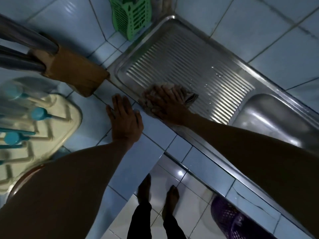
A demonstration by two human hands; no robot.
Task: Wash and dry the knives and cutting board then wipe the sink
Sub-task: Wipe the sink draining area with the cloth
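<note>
1. Overhead, from the head view, the steel sink [229, 69] was seen set into the blue-tiled counter [151, 133], its long axis running diagonally from upper left to lower right, with the ribbed drainboard [181, 54] toward the upper left and the basin [276, 118] toward the lower right.
2. A crumpled cloth [188, 96] was pressed against the near edge of the drainboard by the right hand [165, 104], fingers spread flat over it and pointing up-left, the forearm extended from the lower right.
3. The left hand [124, 118] was laid flat on the counter just beside the sink's edge, fingers straight and slightly spread, nothing held.
4. A wooden knife block [72, 73] with knife handles [25, 49] was seen left of the sink, and a green basket [133, 16] behind it.
</note>
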